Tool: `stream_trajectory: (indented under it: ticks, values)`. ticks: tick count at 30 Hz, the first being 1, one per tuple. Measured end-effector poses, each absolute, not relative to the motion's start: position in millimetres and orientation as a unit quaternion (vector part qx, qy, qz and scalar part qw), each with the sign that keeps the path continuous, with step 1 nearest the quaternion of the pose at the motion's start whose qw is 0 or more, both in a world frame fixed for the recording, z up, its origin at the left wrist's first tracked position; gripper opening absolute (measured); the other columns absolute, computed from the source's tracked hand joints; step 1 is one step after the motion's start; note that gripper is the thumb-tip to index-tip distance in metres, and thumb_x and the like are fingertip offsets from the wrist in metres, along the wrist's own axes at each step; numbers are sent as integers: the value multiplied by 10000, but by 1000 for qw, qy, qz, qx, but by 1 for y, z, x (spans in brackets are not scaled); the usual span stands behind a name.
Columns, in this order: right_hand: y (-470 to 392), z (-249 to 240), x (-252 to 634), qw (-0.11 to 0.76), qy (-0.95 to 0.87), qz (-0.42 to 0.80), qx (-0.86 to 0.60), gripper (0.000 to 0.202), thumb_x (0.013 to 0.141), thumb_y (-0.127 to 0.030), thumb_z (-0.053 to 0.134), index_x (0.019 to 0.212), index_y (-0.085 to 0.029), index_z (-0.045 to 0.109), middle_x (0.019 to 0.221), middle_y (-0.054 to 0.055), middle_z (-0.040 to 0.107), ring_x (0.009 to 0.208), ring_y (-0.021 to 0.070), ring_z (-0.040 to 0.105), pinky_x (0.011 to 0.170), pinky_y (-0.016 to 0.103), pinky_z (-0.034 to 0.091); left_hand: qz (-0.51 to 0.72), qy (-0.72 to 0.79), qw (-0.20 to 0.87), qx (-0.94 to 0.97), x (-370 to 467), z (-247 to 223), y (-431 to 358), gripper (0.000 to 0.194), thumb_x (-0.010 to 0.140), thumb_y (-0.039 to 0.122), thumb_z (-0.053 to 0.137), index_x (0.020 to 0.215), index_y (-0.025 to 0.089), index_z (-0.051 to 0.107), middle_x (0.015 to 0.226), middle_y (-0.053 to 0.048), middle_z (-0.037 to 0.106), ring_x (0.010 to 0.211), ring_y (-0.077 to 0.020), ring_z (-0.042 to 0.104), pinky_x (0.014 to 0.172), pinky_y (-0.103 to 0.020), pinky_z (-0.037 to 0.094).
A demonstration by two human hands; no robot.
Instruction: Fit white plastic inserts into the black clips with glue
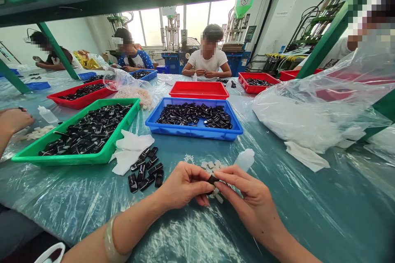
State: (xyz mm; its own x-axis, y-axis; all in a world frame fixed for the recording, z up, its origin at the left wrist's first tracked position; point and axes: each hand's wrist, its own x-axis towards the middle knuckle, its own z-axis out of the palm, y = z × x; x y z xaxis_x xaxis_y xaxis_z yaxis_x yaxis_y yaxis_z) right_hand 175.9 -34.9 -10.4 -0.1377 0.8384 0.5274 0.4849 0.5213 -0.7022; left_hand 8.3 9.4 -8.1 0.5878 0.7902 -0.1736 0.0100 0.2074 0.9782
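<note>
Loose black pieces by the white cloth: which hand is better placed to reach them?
Likely the left hand: nearer the black pieces than the right hand, though both hold a dark part.

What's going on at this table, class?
A person's left hand and right hand hold a small black piece between them, near pale chips. Loose black pieces lie to the left. Beyond, a green tray and a blue tray hold many more. Other people sit across the table.
</note>
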Motion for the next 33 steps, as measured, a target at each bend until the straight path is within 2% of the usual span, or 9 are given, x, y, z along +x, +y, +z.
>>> stream_trajectory:
  ticks: [7, 12, 14, 16, 18, 21, 26, 29, 33]
  values:
    - [-35, -11, 175, 470, -718, 248, -448, 206, 855, -192, 529, 960, -253, 695, 845, 30, 632, 741, 148, 615, 633, 255, 515, 288, 359, 687, 563, 8, -6, 10, 268, 646, 347, 720, 716, 95, 665, 502, -10, 601, 458, -126, 604, 467, -212, 494]
    - [-35, -9, 174, 469, -708, 236, -472, 238, 868, -230, 493, 1066, -223, 625, 970, 57, 645, 831, 175, 615, 682, 285, 513, 319, 353, 700, 533, 6, -3, 14, 279, 634, 352, 737, 710, 96, 655, 543, -25, 628, 477, -133, 615, 474, -216, 496]
    - [-35, -10, 174, 451, -716, 206, -490, 177, 860, -218, 491, 983, -214, 617, 925, 47, 652, 803, 175, 605, 679, 296, 504, 334, 359, 697, 523, 5, -3, 16, 273, 638, 341, 738, 724, 94, 661, 578, -32, 641, 489, -129, 618, 476, -208, 491]
    - [-35, -13, 173, 397, -757, 171, -490, 102, 832, -168, 506, 806, -207, 597, 826, 31, 641, 774, 177, 586, 668, 305, 488, 345, 366, 694, 515, 3, -3, 18, 273, 636, 338, 741, 734, 95, 666, 599, -33, 647, 497, -128, 621, 474, -204, 486]
    - [-34, -18, 172, 325, -807, 117, -479, 147, 797, -115, 521, 684, -203, 552, 767, 28, 621, 775, 189, 567, 652, 314, 468, 344, 370, 697, 508, 3, -4, 19, 278, 628, 339, 745, 742, 96, 672, 616, -39, 655, 502, -130, 621, 476, -207, 484]
    - [-34, -30, 170, 248, -844, 37, -474, 196, 792, -68, 494, 652, -200, 534, 759, 41, 609, 756, 199, 548, 630, 324, 438, 335, 370, 707, 501, 4, -6, 19, 274, 597, 310, 767, 739, 92, 680, 619, -48, 662, 516, -129, 618, 500, -216, 492]
    - [-33, -37, 168, 245, -843, 17, -478, 219, 839, -73, 422, 688, -195, 523, 773, 60, 591, 772, 198, 537, 678, 338, 437, 326, 369, 713, 500, 6, -7, 17, 268, 581, 287, 777, 747, 96, 689, 632, -51, 668, 538, -134, 623, 518, -228, 501]
    - [-31, -23, 173, 275, -825, 54, -490, 217, 871, -103, 391, 710, -198, 502, 785, 49, 571, 774, 183, 534, 675, 321, 447, 320, 366, 706, 515, 5, -8, 17, 250, 595, 272, 770, 764, 103, 694, 606, -38, 660, 545, -132, 623, 519, -222, 498]
    - [-30, 4, 183, 378, -714, 297, -510, 210, 894, -264, 416, 716, -206, 512, 769, 19, 526, 681, 148, 501, 605, 278, 437, 306, 365, 695, 538, 5, -11, 15, 208, 604, 244, 757, 759, 116, 703, 606, -31, 662, 558, -136, 625, 536, -229, 500]
